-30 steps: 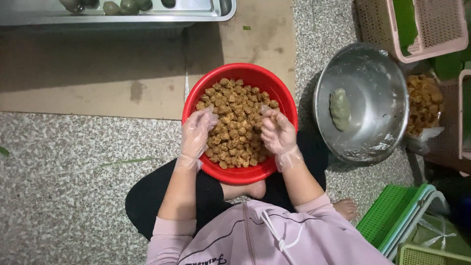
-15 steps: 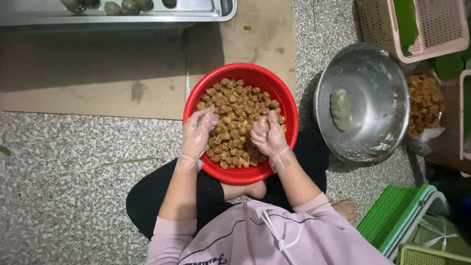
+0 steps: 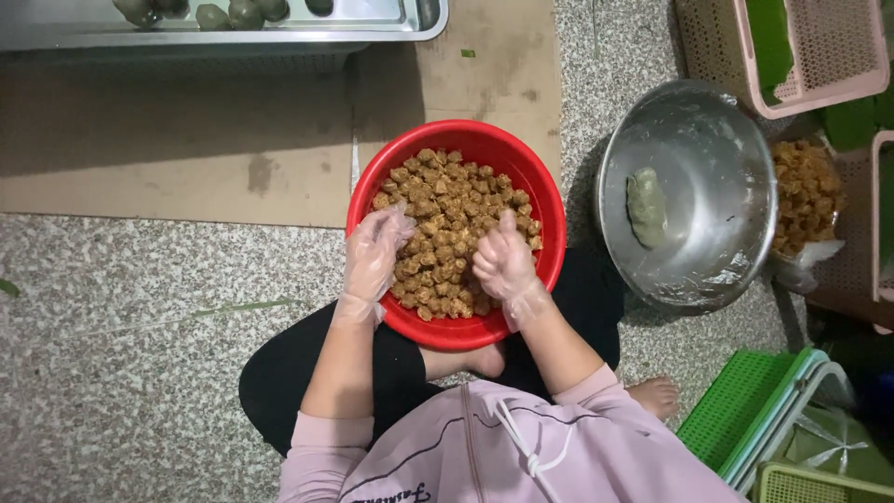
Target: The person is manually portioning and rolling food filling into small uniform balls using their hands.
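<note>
Directly before you, the red basin (image 3: 540, 200) sits on the floor between your legs, filled with small brown filling balls (image 3: 447, 210). They look soft and slightly greasy, light singly, and apt to crumble; I judge a gentle cupping from beneath suits them better than a pinch. Your left hand (image 3: 374, 259), in a thin clear glove, rests loosely open at the basin's left edge on the heap, gripping nothing that shows. Your right hand (image 3: 503, 261), gloved likewise, is curled into a fist over the balls; whether it encloses one I cannot tell. To the right stands a steel bowl (image 3: 708, 140) holding a greenish dough lump (image 3: 645, 207). A steel tray (image 3: 372, 23) lies beyond.
</note>
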